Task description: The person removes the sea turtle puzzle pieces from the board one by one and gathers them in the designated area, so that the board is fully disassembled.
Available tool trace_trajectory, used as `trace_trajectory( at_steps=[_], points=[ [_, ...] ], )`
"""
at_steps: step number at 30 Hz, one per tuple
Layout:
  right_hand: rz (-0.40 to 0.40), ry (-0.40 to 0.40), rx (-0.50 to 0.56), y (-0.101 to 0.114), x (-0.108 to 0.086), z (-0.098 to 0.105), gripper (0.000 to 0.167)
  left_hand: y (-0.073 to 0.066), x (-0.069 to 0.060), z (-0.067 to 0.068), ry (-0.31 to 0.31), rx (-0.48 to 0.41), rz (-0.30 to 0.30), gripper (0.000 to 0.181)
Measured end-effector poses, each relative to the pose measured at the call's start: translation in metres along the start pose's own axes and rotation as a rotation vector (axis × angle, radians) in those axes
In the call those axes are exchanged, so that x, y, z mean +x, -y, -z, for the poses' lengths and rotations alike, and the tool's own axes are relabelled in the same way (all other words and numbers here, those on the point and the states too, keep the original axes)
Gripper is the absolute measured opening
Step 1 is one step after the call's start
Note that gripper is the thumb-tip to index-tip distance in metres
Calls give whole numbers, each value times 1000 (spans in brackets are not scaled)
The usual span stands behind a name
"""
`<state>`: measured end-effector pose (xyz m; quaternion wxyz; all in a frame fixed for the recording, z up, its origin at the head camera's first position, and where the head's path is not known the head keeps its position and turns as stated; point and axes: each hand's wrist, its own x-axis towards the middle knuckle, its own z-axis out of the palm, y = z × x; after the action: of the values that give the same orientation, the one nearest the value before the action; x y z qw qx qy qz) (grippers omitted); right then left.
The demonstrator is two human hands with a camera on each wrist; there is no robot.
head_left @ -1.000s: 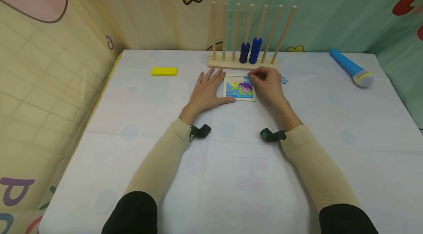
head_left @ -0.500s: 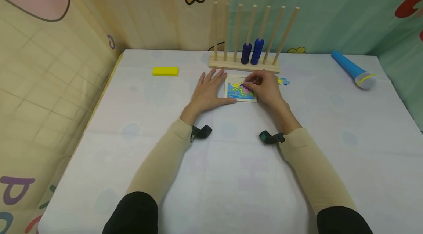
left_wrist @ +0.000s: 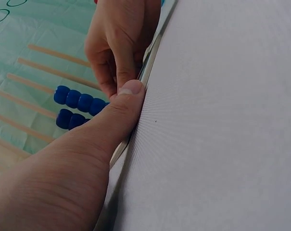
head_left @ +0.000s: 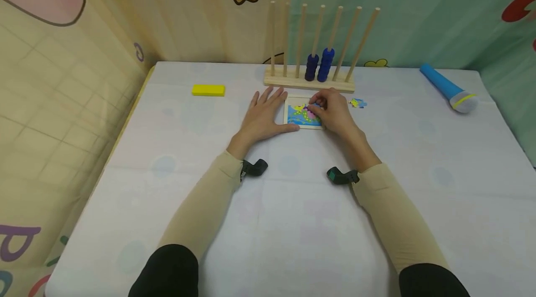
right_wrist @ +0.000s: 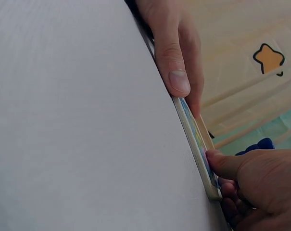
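Observation:
A small jigsaw puzzle (head_left: 298, 117) in a pale wooden frame lies flat near the middle of the table. Its picture is blue, yellow and purple, and a pale strip shows along its upper part. My left hand (head_left: 261, 118) is spread at the frame's left side, the thumb touching its lower edge. My right hand (head_left: 335, 111) is over the right part with thumb and fingertips together, pinching a puzzle piece largely hidden by the fingers. In the right wrist view the right hand's thumb (right_wrist: 222, 162) meets the puzzle's face. Loose yellow and blue pieces (head_left: 358, 103) lie right of the hand.
Close behind the puzzle stands a wooden peg rack (head_left: 284, 82) with upright rods, two of them carrying dark blue beads (head_left: 325, 65). A yellow block (head_left: 208, 90) lies at the left, a blue toy microphone (head_left: 444, 85) at the far right. Printed curtains border the table.
My right hand has shifted slightly down and left over the puzzle, from its upper right corner, uncovering more of the loose pieces. The left hand has stayed in place.

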<state>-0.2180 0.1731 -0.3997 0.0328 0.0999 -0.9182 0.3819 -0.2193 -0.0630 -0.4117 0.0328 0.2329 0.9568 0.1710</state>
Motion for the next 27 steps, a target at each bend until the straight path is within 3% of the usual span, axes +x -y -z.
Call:
trace_trajectory(
  at_steps=[19, 27],
  points=[
    [-19, 24, -35, 3, 1, -3, 19, -1, 0, 0, 8, -4, 3, 109],
    [7, 0, -33, 1, 1, -5, 18, -1, -1, 1, -8, -9, 2, 109]
  ],
)
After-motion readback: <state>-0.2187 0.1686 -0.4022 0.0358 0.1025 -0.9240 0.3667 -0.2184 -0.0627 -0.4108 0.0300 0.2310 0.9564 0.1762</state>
